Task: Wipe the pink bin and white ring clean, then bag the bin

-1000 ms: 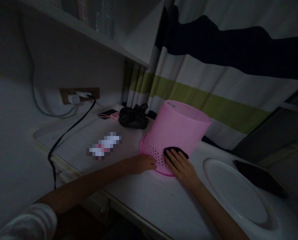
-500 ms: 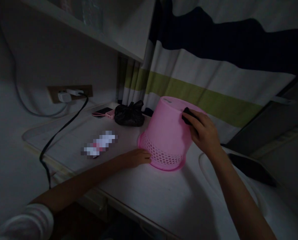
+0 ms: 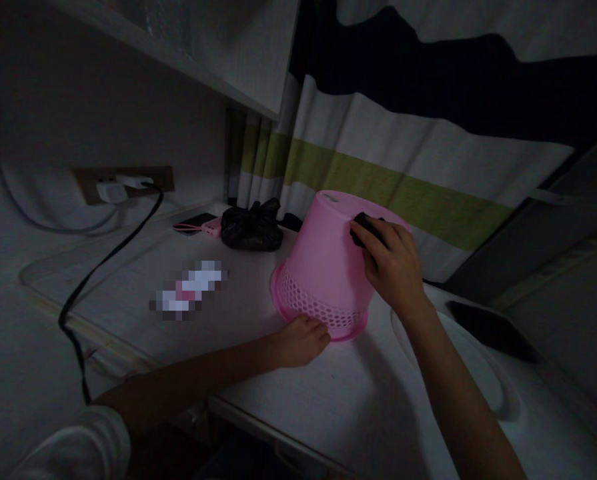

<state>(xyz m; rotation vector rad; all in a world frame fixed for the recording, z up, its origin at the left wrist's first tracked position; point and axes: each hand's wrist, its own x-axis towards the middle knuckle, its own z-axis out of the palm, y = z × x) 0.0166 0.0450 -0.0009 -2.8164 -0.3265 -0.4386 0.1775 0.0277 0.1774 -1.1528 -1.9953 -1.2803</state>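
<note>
A pink plastic wastebasket stands upside down on the white tabletop, its perforated band and wide rim at the bottom. My left hand grips the near part of that rim, fingers bent over it. In my right hand is a dark wad that looks like a black cloth; the fingers press it to the basket's side near the upturned base. Dim light and my fingers hide much of the cloth.
Left of the basket lie a knotted black plastic bag, a pink power bank, a dark flat device and a blurred-out item. A black cord hangs over the table edge. To the right sits a dark flat object.
My left hand has moved right along the rim and now grips its near side. The right hand keeps the cloth against the basket. The view has shifted slightly.
</note>
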